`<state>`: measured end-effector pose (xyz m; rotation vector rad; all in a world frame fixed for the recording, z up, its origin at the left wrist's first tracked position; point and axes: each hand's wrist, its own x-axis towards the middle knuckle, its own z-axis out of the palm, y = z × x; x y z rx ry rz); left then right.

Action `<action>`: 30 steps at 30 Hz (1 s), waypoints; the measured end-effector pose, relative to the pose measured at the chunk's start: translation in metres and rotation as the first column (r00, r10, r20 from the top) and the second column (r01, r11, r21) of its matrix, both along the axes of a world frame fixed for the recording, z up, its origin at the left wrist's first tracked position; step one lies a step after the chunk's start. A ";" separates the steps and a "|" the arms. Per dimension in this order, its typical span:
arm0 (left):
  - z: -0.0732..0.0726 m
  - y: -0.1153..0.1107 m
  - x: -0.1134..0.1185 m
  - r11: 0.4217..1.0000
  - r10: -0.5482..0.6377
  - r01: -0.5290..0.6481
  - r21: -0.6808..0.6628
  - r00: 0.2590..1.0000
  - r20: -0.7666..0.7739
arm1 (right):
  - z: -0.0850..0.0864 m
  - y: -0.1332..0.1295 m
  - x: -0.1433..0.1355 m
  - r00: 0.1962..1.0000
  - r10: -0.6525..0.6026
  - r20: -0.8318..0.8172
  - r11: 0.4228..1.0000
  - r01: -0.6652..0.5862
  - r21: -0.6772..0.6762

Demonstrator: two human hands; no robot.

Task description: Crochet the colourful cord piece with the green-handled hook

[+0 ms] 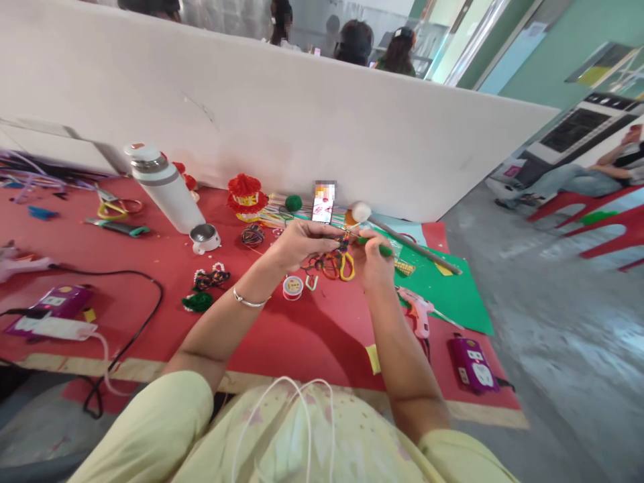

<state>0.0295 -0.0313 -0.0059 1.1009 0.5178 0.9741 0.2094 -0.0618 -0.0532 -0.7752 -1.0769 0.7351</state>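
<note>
Both hands meet over the red table. My left hand [312,243] pinches a small piece of dark multicoloured yarn work [343,240]. My right hand [376,258] grips a crochet hook [384,250] by its green handle, its thin tip at the yarn; fingers partly hide the contact. Just below lie scissors [347,267] with yellow-orange handles. A ribbon or thread spool [292,288] and a small pale green bent clip [311,282] sit near my left wrist. Left of them is a multicoloured yarn ball [252,235]. A lit phone [323,209] leans behind the hands.
A white bottle [168,191] and its metal cup [205,237] stand left, near a red-and-yellow craft piece [246,196]. At right are a pink glue gun [418,312], a stick [415,248] and a purple box [473,364]. A white partition [282,114] closes the back.
</note>
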 end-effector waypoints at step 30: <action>-0.004 0.009 -0.009 0.930 0.177 0.002 0.367 0.874 -0.452 | 0.087 0.033 0.059 0.578 0.599 0.555 0.800 -0.459 -0.386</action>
